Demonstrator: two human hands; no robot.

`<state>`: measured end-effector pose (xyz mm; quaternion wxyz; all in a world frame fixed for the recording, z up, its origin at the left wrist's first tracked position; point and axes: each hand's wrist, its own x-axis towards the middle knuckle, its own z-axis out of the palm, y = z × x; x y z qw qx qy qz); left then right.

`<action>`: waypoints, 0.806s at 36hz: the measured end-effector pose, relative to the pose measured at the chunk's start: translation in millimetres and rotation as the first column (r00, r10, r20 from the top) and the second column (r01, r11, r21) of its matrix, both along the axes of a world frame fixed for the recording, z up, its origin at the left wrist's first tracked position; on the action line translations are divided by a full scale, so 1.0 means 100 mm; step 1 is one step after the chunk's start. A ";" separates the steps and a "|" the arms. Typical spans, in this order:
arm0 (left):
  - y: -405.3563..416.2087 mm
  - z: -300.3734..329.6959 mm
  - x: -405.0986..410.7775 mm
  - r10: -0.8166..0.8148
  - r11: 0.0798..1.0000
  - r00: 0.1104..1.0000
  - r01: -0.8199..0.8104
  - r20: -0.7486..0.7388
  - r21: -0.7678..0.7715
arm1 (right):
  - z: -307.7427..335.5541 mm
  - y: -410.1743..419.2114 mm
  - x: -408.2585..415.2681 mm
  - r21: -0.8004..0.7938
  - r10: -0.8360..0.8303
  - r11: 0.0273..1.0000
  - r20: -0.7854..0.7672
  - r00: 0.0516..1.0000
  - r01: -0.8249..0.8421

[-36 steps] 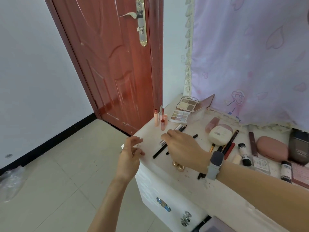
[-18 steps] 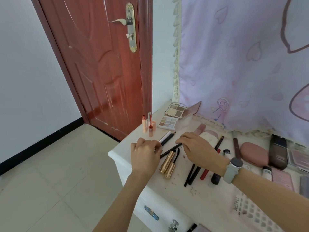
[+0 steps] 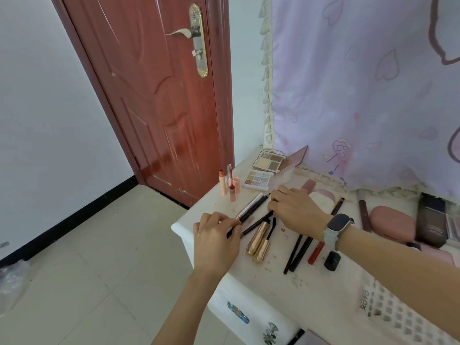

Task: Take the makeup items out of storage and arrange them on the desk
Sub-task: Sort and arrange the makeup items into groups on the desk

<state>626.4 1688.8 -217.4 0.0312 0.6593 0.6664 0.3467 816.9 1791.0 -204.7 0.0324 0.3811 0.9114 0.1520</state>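
Both hands have closed in on the pencils since a second ago, when the left hung off the desk's corner and the right covered the gold tubes; against the frame half a second back they have hardly shifted. From the head view, the left hand sits at the near-left corner of the desk, fingers curled, pinching the near ends of the slim pencils. The right hand lies knuckles-up over their far ends, fingers bent down onto them; whether it pinches or only presses I cannot tell. Those pencils lie flat, long axis running from near-left to far-right, so each hand has one end and the left is nearer the tips that overhang toward the corner. They are thin sticks, one white-barrelled and the others black. Just right of them two gold tubes lie side by side, touching, on much the same slant. My judgement: squaring the pencils into a parallel row is the step in hand, and a sideways nudge along the surface should do it.
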 end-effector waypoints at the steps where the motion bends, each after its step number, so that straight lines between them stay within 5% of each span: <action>1: -0.02 0.00 0.01 -0.007 1.000 1.000 0.007 0.007 0.015 | 0.01 0.00 0.00 0.006 0.011 1.000 0.003 1.000 -0.011; 11: -0.04 0.05 0.05 -0.030 0.999 0.997 0.027 0.074 0.030 | 0.35 -0.10 0.15 0.090 0.062 0.994 -0.083 0.995 -0.054; 15: -0.03 0.21 0.09 -0.193 0.981 0.980 0.191 0.050 0.040 | 0.50 -0.14 0.23 -0.051 0.045 0.997 -0.240 0.970 -0.059; 24: -0.02 0.36 0.19 -0.279 0.960 0.952 0.277 -0.126 -0.036 | 0.63 -0.34 0.21 -0.421 -0.187 0.897 -0.640 0.746 -0.136; 29: -0.05 0.33 0.23 -0.340 0.935 0.937 0.346 0.084 -0.079 | 0.64 -0.46 0.13 -0.488 -0.281 0.853 -0.728 0.625 -0.185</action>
